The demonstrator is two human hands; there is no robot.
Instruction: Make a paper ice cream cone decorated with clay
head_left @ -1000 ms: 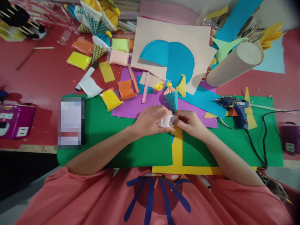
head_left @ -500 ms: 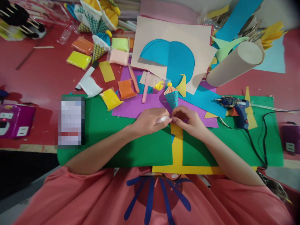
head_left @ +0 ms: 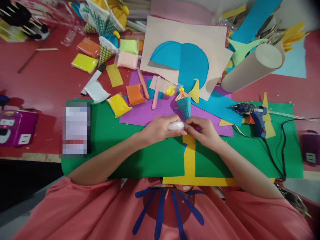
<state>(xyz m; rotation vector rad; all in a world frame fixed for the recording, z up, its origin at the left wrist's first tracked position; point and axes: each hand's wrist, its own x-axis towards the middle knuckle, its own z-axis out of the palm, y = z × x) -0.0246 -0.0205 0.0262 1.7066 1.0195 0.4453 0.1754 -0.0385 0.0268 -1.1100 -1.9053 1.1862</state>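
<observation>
The packet [head_left: 175, 125] at the centre of the frame is white and glossy, and just above it I see a cone [head_left: 184, 106] in turquoise with a darker grid, its top peach with a yellow ball. My shirt [head_left: 105, 213], along the bottom, is coral pink, with deep blue stripes fanning out. My mat [head_left: 150, 163] is green, the paper [head_left: 147, 118] above it purple, the tabletop [head_left: 52, 80] red. At right, my glue gun [head_left: 259, 125] is dark blue with an orange trigger [head_left: 251, 118]; upper centre, the cutout [head_left: 195, 61] is bright blue.
</observation>
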